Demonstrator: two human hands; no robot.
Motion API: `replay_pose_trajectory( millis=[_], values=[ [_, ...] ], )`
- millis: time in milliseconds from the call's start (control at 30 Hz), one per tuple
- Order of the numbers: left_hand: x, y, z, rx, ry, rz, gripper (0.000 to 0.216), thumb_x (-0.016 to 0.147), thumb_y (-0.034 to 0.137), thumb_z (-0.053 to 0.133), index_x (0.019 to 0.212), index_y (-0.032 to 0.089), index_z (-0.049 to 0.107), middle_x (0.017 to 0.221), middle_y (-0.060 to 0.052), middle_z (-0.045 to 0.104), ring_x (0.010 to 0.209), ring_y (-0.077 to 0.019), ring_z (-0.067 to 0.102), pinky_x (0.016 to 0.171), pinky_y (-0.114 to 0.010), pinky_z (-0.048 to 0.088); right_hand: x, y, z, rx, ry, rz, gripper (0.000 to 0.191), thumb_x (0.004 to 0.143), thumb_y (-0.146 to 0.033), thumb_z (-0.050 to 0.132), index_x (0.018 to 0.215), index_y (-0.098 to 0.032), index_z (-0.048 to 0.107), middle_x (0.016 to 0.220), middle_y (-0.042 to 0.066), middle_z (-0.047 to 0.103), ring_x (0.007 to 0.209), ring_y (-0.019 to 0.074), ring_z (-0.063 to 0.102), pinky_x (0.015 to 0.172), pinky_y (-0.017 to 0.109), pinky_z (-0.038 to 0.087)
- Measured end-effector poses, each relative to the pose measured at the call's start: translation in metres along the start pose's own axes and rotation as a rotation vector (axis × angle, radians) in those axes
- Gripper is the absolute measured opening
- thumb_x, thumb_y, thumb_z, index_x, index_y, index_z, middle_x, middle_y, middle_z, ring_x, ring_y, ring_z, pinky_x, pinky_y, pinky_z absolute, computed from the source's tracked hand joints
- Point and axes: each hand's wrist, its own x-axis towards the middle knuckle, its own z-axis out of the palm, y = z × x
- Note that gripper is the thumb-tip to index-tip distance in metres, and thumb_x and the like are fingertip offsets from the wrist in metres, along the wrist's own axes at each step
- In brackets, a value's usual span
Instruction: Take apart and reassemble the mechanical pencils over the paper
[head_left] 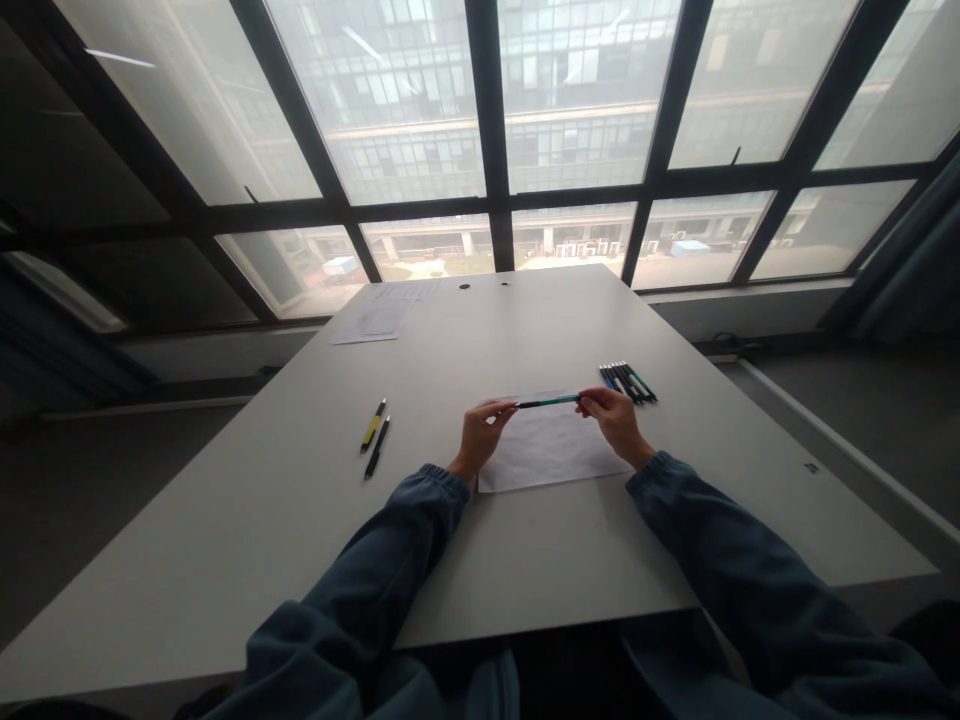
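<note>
A black and green pen [551,401] is held level between my two hands, above a white sheet of paper [551,455]. My left hand [484,430] pinches its black end with the fingertips. At the other end, my right hand [613,418] grips the green part between thumb and fingers. Just beyond my right hand lies a row of several pens [626,382], mostly black with some blue and green. Off to the left, a yellow and black pen [373,426] rests beside a black pen [377,449], the two apart from each other.
All this is on a white table [262,540]. Printed papers [375,315] lie at its far left corner. Two small dark items, one a round spot [464,287], are near the far edge. Large windows [570,120] rise behind the table, with a curtain [900,250] at right.
</note>
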Motion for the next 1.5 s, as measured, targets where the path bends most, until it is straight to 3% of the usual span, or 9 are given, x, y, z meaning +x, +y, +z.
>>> replay_pose_trajectory(
  millis=[767, 1100, 1500],
  values=[
    [0.0033, -0.0028, -0.0015, 0.05, 0.078, -0.021, 0.02, 0.085, 0.039, 0.067, 0.088, 0.022, 0.076, 0.086, -0.005, 0.073, 0.078, -0.0172, 0.066, 0.066, -0.028, 0.051, -0.0011, 0.0039, 0.0081, -0.067, 0.053, 0.02, 0.037, 0.073, -0.05, 0.076, 0.086, -0.015, 0.069, 0.07, 0.006, 0.071, 0.062, 0.019, 0.067, 0.059, 0.033, 0.056],
    [0.0031, -0.0025, -0.0006, 0.048, 0.069, -0.034, 0.021, 0.085, 0.04, 0.067, 0.087, 0.021, 0.076, 0.086, -0.005, 0.073, 0.078, -0.0168, 0.065, 0.066, -0.027, 0.051, -0.0001, 0.0056, 0.0073, -0.109, 0.068, -0.009, 0.032, 0.075, -0.046, 0.073, 0.084, -0.016, 0.068, 0.072, 0.005, 0.07, 0.056, 0.0134, 0.057, 0.05, 0.027, 0.047],
    [0.0031, -0.0025, -0.0009, 0.059, 0.08, -0.032, 0.021, 0.085, 0.04, 0.067, 0.086, 0.021, 0.076, 0.085, -0.004, 0.072, 0.077, -0.0165, 0.065, 0.064, -0.027, 0.05, 0.0007, 0.0066, 0.0057, -0.122, 0.063, -0.018, 0.029, 0.076, -0.044, 0.072, 0.085, -0.016, 0.068, 0.073, 0.005, 0.07, 0.055, 0.0133, 0.056, 0.05, 0.027, 0.047]
  ],
)
